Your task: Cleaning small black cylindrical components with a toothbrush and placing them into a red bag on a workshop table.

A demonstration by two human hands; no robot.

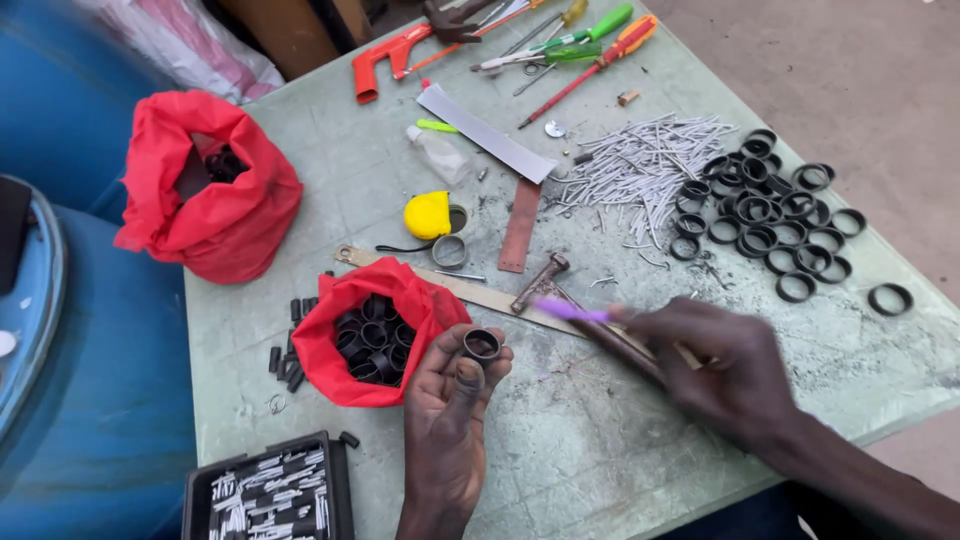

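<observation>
My left hand (450, 405) is raised palm-up over the grey table (580, 450) and pinches a black ring (481, 345) between thumb and fingertips. My right hand (715, 365) is blurred. It grips a thin purple-tipped tool (572, 311) that points left toward the ring. Just behind the two hands lies a hammer (540, 282) across a long flat metal strip (480, 292). An open red bag (375, 335) full of black rings sits beside my left hand.
A pile of black rings (770, 215) and a heap of thin metal pins (640, 165) lie at the right back. A second red bag (210, 185), a yellow tape measure (428, 215), screwdrivers (590, 50) and a black box of pins (268, 492) are also on the table.
</observation>
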